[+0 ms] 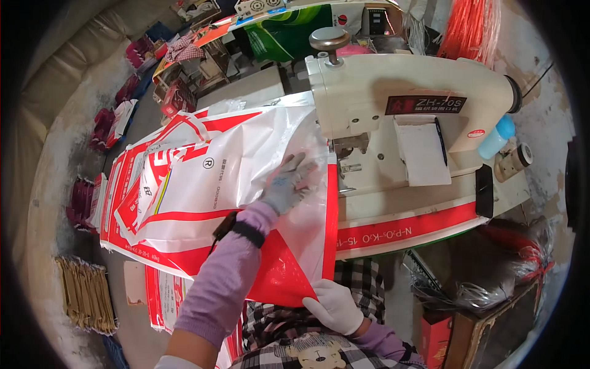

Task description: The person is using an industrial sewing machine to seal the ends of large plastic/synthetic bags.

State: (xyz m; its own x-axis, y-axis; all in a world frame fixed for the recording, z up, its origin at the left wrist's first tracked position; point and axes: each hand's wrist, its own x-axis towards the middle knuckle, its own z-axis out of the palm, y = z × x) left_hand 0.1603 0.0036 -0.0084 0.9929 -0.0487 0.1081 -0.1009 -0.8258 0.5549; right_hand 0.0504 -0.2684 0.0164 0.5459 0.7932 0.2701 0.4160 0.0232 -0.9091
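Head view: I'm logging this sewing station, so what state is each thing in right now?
Red-and-white woven bag: flat on the table, edge at the sewing machine.
Left hand: gloved, pressed flat on the bag.
Right hand: gloved, gripping the bag's lower corner.
Sewing machine: upright, the bag's edge at its foot.
Blue bottle: capped.
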